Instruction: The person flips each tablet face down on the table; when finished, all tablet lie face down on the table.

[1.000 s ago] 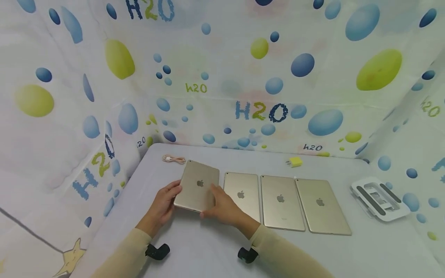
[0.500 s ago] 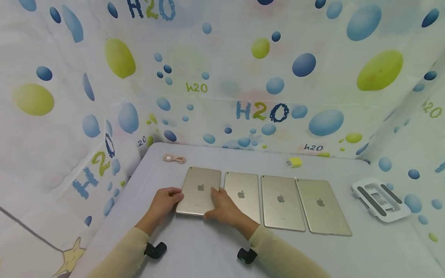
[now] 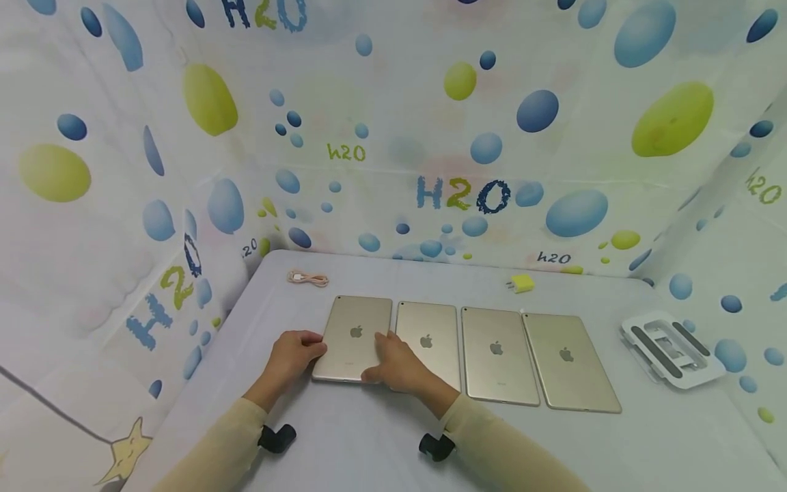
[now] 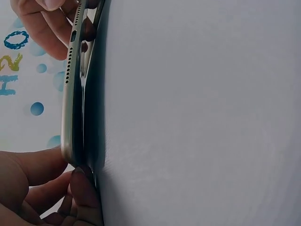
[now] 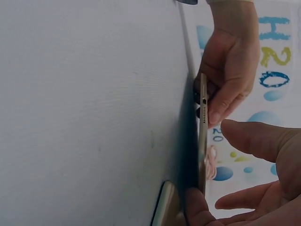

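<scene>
Four gold tablets lie face-down in a row across the grey table (image 3: 369,444), logos up, long axes running 12 to 6 o'clock. The leftmost tablet (image 3: 354,336) sits at the row's 9 o'clock end, its near edge lifted slightly off the table — held by both hands. The left hand (image 3: 294,354) pinches its left edge, fingers curled beneath; the right hand (image 3: 393,361) grips its right edge, thumb on top. One pink cable (image 3: 308,278) lies at 11 o'clock, one yellow charger (image 3: 522,283) at 1 o'clock, one white stand (image 3: 672,349) at 3 o'clock.
</scene>
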`<action>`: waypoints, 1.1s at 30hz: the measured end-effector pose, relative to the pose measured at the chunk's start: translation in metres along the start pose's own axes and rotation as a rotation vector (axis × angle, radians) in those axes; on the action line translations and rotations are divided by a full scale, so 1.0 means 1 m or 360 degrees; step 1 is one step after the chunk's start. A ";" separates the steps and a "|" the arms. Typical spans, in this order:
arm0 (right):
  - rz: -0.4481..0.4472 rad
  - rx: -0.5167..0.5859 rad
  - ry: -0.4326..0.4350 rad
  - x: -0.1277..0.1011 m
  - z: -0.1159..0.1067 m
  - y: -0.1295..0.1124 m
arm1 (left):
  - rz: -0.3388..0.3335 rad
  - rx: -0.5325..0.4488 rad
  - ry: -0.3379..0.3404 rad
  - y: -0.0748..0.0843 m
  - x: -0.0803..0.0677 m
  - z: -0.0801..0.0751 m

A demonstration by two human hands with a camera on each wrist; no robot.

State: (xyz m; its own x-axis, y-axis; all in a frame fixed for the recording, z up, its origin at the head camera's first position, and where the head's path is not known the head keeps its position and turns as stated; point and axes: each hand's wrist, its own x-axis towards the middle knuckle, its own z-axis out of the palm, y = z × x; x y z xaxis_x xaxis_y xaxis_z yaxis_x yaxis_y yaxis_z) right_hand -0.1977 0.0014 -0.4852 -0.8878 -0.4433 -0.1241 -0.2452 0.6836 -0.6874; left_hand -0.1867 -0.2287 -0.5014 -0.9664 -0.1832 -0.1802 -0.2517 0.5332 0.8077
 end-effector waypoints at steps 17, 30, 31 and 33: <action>0.0152 0.0357 -0.0067 -0.004 -0.014 0.003 | 0.0029 0.0196 -0.0004 0.009 0.000 0.003; -0.0057 0.0552 -0.0163 -0.016 -0.037 0.032 | 0.0024 0.0218 -0.0044 0.006 -0.001 0.001; -0.0076 0.0544 -0.0158 -0.019 -0.043 0.036 | 0.0029 0.0218 -0.0051 0.006 -0.001 0.000; -0.0107 0.0476 -0.0096 -0.027 -0.055 0.044 | 0.0049 0.0240 -0.0059 0.005 -0.001 -0.001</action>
State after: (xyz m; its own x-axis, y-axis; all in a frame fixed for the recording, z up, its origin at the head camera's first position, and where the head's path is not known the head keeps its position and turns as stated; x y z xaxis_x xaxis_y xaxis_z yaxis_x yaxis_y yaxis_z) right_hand -0.2059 0.0752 -0.4730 -0.8464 -0.5216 -0.1074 -0.1691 0.4545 -0.8746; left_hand -0.1871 -0.2266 -0.4971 -0.9744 -0.1354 -0.1795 -0.2239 0.6567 0.7201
